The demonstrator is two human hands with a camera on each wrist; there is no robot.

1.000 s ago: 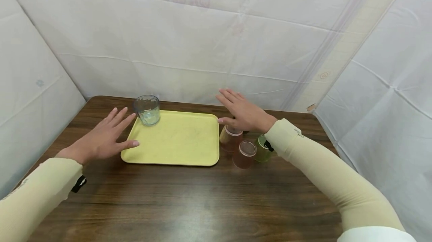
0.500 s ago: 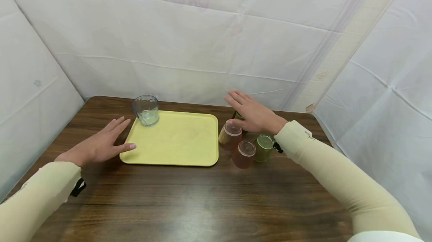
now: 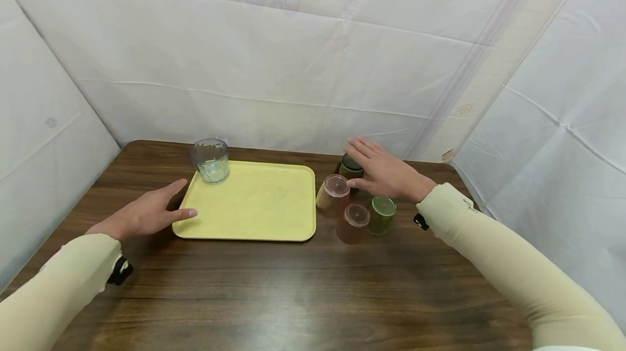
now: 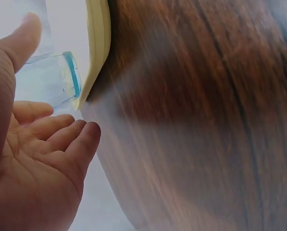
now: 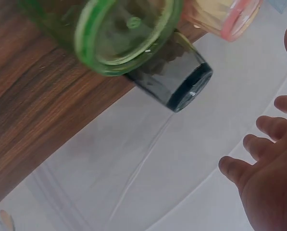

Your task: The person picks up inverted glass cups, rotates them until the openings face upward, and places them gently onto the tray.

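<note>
The right hand (image 3: 388, 174) hovers over the cluster of upturned cups beside the yellow tray (image 3: 254, 204), fingers (image 5: 237, 168) spread and straight, holding nothing; it is nearest the dark cup (image 3: 350, 166) at the back, its thumb close to that cup's base. The pink cup (image 3: 333, 196), the reddish cup (image 3: 353, 223) and the green cup (image 3: 381, 214) stand mouth-down in a tight group just in front, likely so they can be picked up one at a time. The left hand (image 3: 142, 215) lies flat on the desk (image 3: 274, 291) at the tray's near left corner, fingers straight and together, thumb touching the rim as if steadying it. A clear glass (image 3: 210, 160) stands upright on the tray's far left corner.
</note>
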